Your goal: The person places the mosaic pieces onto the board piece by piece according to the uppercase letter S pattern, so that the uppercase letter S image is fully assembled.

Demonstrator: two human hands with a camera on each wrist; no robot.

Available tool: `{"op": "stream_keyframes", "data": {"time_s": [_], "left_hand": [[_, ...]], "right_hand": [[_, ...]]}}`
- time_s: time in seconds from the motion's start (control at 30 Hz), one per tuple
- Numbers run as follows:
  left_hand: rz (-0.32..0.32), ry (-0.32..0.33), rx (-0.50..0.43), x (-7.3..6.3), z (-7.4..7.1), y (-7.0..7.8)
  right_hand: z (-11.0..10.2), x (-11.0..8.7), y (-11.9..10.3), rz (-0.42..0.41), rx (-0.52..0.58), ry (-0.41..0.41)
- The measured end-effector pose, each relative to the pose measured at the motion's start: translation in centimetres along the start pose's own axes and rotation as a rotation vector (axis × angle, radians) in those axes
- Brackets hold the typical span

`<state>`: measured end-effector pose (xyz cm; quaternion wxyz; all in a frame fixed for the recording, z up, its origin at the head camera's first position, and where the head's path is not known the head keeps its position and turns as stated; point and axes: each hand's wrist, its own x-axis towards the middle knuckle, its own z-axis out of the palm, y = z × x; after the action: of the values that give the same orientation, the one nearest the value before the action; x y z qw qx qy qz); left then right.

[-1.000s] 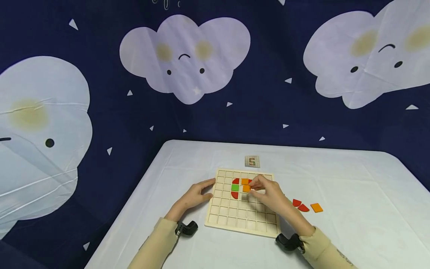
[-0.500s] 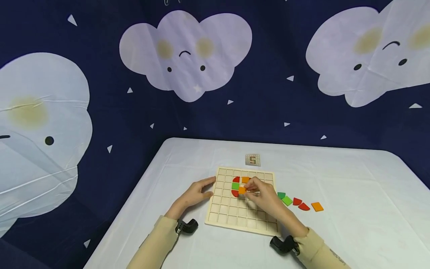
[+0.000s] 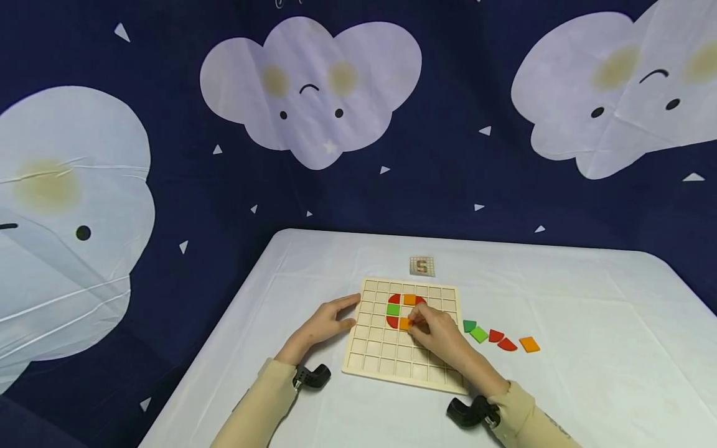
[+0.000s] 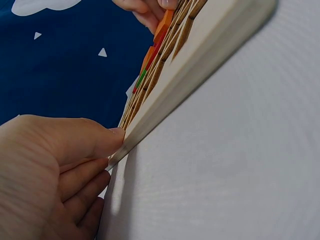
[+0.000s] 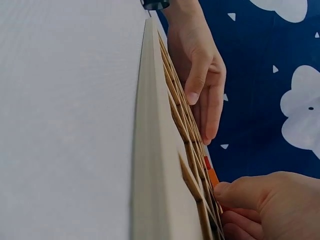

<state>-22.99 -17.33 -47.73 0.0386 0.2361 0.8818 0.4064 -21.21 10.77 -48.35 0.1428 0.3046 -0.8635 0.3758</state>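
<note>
While the right hand lies over the middle of the pale wooden grid board, its fingers are curled and pinch a small orange square wooden tile at one cell of the board. In the right wrist view the thumb tip sits on the tile's orange edge; whether the tile is fully seated in the cell cannot be told. Just beyond the fingertips, in neighbouring cells, sit a green square tile, a second orange square tile and red quarter-round tiles, which together curve around an open cell.

Left hand rests on the white tabletop against the board's left edge. Its fingers are relaxed, lying together, thumb tip touching the wooden rim in the left wrist view; they grip nothing.

To the outer side of the right hand's fingers, off the board on the tabletop, a row of loose tiles lies: a green quarter-round tile, a green square loose tile, two red quarter-round loose tiles and an orange square loose tile. Past the board's far edge, well apart from both hands, lies a small pattern card printed with a grid. Dark blue cloud-print backdrop hangs behind the tabletop.
</note>
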Motion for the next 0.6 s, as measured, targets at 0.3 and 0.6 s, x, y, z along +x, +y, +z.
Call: {"op": "stream_keyframes", "data": {"time_s": [0.3,0.6], "left_hand": [[-0.004,-0.001,0.007,-0.01,0.0,-0.15],[0.005,-0.002,0.008,0.03,-0.06,-0.17]], "right_hand": [[0.32,-0.03,0.37,-0.036,0.006,0.024],[0.36,-0.1,0.57,-0.047,0.01,0.03]]}}
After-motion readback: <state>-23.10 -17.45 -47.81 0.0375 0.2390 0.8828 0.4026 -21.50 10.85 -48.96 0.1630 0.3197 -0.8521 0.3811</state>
